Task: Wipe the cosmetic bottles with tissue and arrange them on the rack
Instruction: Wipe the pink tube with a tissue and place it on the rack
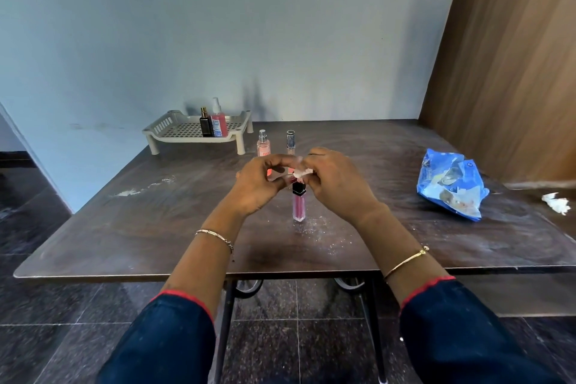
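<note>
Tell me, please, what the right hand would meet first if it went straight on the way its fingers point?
Its fingers point leftward, so the right hand, pinching the tissue, would likely first meet the pinkish item gripped by the left hand, though depth is unclear.

A single wide-angle view looks out from the person's head, facing forward and tilted down across the counter towards the pale wall behind it. It sits close: both forearms enter from the bottom edge, and the left hand and right hand meet near the centre of the frame. The rack lies further off at the counter's far left. The lens bends the edges, taking in the dark floor below and a wooden panel on the right.
</note>
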The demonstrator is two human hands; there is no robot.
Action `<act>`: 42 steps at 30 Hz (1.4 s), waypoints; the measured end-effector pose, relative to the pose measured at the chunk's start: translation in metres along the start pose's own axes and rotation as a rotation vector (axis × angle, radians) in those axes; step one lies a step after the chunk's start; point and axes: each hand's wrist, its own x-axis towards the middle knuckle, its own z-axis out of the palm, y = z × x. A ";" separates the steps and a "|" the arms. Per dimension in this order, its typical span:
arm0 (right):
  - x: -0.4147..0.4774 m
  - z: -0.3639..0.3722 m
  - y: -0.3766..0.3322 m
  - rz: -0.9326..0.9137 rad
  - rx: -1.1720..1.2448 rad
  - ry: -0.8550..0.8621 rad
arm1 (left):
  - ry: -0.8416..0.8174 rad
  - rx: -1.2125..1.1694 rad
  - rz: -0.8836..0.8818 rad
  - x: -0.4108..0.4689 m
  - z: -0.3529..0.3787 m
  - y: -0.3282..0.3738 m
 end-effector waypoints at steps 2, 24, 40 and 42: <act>0.001 -0.001 0.001 -0.018 -0.015 -0.004 | -0.057 0.030 0.009 0.000 -0.003 0.003; -0.034 0.052 -0.001 0.636 0.724 0.313 | 0.092 -0.244 -0.253 0.004 0.009 0.019; -0.027 0.047 -0.008 0.607 0.725 0.410 | 0.112 -0.189 -0.291 0.010 0.010 0.013; -0.035 0.051 -0.003 0.677 0.715 0.259 | 0.112 -0.187 -0.291 0.010 0.009 0.013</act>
